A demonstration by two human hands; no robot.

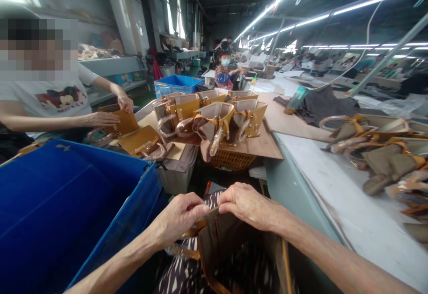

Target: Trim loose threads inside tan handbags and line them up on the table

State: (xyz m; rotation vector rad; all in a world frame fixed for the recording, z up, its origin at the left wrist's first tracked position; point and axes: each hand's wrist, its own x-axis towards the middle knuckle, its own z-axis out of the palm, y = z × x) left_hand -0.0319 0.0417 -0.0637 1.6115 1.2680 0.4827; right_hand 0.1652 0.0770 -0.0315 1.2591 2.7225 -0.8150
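A handbag (230,236) with tan edges and a brown lining rests on my lap, its mouth facing up at me. My left hand (183,216) pinches the far rim of the bag between thumb and fingers. Close beside it, my right hand (244,207) grips the same rim, thumb and fingers pressed together. A wrapped handle (182,251) hangs at the bag's left side. The outer face of the bag is hidden from me.
A deep blue bin (76,196) stands at my left. Ahead, several tan handbags (214,115) sit on a board above a yellow basket (230,160). More bags (384,147) lie on the white table (354,196) at right. A co-worker (60,93) handles a tan bag (123,122).
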